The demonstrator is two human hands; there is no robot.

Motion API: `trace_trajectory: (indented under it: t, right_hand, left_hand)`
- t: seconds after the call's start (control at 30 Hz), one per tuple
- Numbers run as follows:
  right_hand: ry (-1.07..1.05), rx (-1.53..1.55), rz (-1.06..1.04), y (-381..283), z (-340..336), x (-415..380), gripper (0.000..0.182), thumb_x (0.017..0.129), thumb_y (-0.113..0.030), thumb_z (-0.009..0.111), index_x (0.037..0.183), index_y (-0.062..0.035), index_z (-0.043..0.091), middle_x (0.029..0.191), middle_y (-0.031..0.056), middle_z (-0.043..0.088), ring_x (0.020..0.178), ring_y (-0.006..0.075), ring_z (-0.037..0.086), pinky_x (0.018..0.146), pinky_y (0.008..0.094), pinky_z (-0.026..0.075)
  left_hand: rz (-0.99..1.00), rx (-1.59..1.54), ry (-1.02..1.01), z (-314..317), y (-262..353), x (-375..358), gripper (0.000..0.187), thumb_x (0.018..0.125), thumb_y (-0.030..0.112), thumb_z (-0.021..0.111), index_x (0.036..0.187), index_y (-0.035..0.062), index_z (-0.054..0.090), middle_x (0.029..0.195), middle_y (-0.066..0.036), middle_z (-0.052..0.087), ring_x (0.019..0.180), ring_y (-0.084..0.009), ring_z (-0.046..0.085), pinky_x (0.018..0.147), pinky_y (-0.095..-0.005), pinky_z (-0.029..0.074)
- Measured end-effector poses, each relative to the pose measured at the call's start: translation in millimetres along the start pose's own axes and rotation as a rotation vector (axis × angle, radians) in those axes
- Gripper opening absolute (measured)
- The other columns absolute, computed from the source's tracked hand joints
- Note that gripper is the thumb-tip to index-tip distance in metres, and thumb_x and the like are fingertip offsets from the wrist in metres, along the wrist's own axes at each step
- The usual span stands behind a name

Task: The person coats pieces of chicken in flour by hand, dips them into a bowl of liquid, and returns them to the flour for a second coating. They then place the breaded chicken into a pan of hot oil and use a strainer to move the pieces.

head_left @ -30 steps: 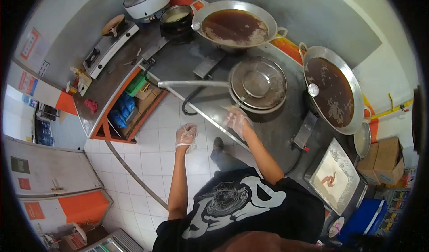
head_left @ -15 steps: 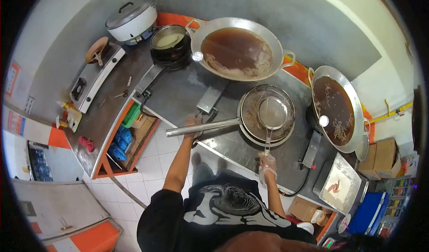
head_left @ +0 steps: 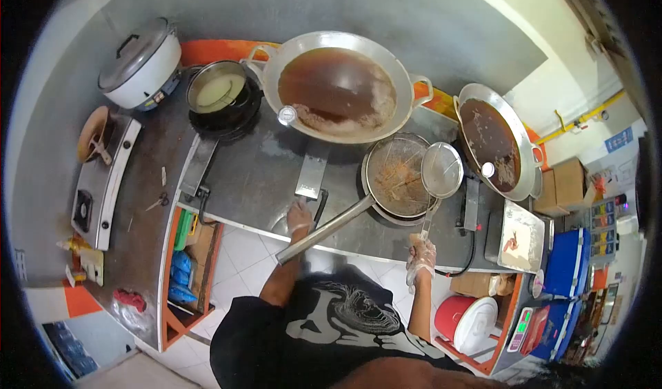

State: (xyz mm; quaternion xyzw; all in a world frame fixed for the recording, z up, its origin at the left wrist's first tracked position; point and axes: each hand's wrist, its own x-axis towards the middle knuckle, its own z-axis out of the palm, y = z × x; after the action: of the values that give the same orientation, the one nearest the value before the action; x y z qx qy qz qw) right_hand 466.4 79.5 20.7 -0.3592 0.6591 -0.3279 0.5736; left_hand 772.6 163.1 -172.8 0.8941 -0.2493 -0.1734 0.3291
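My gloved right hand (head_left: pixel 420 257) grips the handle of a small wire-mesh skimmer (head_left: pixel 441 170). The skimmer is raised over the right side of a large long-handled strainer (head_left: pixel 396 177), which rests on a round vessel and has brown crumbs in its mesh. My gloved left hand (head_left: pixel 300 217) is at the front end of a steel burner box (head_left: pixel 312 174), fingers drawn together; what they hold is hidden. The big strainer's handle (head_left: pixel 327 230) passes just in front of my left wrist. Behind stands a wide wok (head_left: pixel 338 137) of brown oil with pale foam and a dial thermometer (head_left: pixel 287 115).
A second oil wok (head_left: pixel 538 156) stands right, beside a tray of white powder (head_left: pixel 524 217). At left are a lidded cooker (head_left: pixel 141 65), a small pot (head_left: pixel 215 89), a portable stove (head_left: pixel 110 182) and scissors (head_left: pixel 158 201). A red bucket (head_left: pixel 452 313) sits below.
My view has swung right. The skimmer has moved from over the strainer's middle to its right side, toward the right wok. My left hand remains at the burner box front.
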Motion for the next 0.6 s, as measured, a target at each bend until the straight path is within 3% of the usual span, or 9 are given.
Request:
trace_trajectory:
  t: [0.1,0.17,0.23,0.3,0.33,0.37,0.53,0.57,0.6]
  right_hand:
    - [0.046,0.026,-0.034,10,6,-9,0.016,0.074,-0.022,0.063,0.074,-0.0159,0.049,0.049,-0.0036,0.039,0.033,0.0066,0.033,0.029,0.0211,0.025]
    - [0.081,0.023,-0.078,10,4,-23,0.016,0.073,-0.022,0.065,0.075,-0.0161,0.05,0.049,-0.0036,0.039,0.033,0.0065,0.033,0.03,0.0209,0.025]
    - [0.128,0.019,-0.039,8,11,-30,0.017,0.072,-0.022,0.066,0.077,-0.0159,0.05,0.049,-0.004,0.039,0.033,0.0062,0.033,0.03,0.0208,0.025]
    - [0.143,0.052,-0.038,16,12,-27,0.018,0.071,-0.022,0.066,0.075,-0.0158,0.049,0.049,-0.0045,0.039,0.033,0.0063,0.032,0.029,0.0211,0.024]
    - [0.155,0.091,-0.051,20,11,-25,0.019,0.071,-0.022,0.066,0.074,-0.0158,0.048,0.048,-0.0047,0.038,0.033,0.0064,0.032,0.03,0.0212,0.024]
    - [0.165,0.129,-0.066,23,9,-24,0.02,0.071,-0.021,0.066,0.073,-0.0158,0.048,0.048,-0.0049,0.038,0.033,0.0064,0.031,0.03,0.0214,0.024]
    - [0.165,0.002,0.008,11,14,-25,0.021,0.071,-0.022,0.066,0.072,-0.0159,0.046,0.049,-0.0046,0.038,0.035,0.0063,0.032,0.032,0.021,0.025]
    - [0.159,-0.039,-0.021,13,12,-19,0.021,0.071,-0.023,0.066,0.073,-0.016,0.046,0.049,-0.0044,0.038,0.036,0.0064,0.033,0.033,0.0209,0.026]
    - [0.157,-0.039,-0.025,11,12,-18,0.021,0.071,-0.023,0.066,0.073,-0.016,0.046,0.049,-0.0044,0.038,0.036,0.0064,0.033,0.033,0.0209,0.026]
  left_hand:
    - [-0.079,-0.122,-0.113,22,-23,2,0.043,0.089,0.033,0.034,0.097,-0.0049,0.053,0.08,-0.027,0.057,0.076,-0.043,0.054,0.068,-0.045,0.044]
    - [0.029,-0.078,0.012,12,-7,3,0.041,0.09,0.031,0.032,0.093,-0.0043,0.053,0.076,-0.027,0.056,0.072,-0.043,0.054,0.066,-0.0453,0.044]
    - [-0.023,-0.083,0.034,13,-5,6,0.039,0.091,0.028,0.032,0.087,-0.0047,0.053,0.075,-0.026,0.056,0.073,-0.042,0.054,0.067,-0.0441,0.044]
    - [0.283,-0.166,0.332,56,-43,16,0.041,0.091,0.032,0.035,0.08,-0.0017,0.055,0.073,-0.02,0.058,0.071,-0.0329,0.057,0.062,-0.0357,0.045]
    - [-0.035,-0.056,0.116,65,-36,17,0.034,0.089,0.027,0.038,0.082,-0.0011,0.055,0.076,-0.015,0.059,0.075,-0.0244,0.058,0.066,-0.0336,0.045]
    - [-0.034,-0.059,0.11,67,-38,17,0.034,0.089,0.027,0.038,0.082,-0.0011,0.055,0.076,-0.015,0.059,0.075,-0.0244,0.058,0.066,-0.0336,0.045]
    - [-0.176,0.028,-0.571,45,-28,22,0.049,0.092,0.04,0.028,0.08,0.0004,0.056,0.077,-0.016,0.059,0.069,-0.0271,0.055,0.065,-0.0329,0.043]
    - [-0.175,0.025,-0.569,35,-22,20,0.049,0.092,0.04,0.028,0.08,0.0004,0.056,0.077,-0.016,0.059,0.069,-0.0271,0.055,0.065,-0.0329,0.043]
    - [0.049,0.327,-0.464,12,-8,15,0.039,0.09,0.029,0.03,0.085,0.0024,0.059,0.085,-0.015,0.06,0.077,-0.0243,0.057,0.068,-0.0308,0.044]
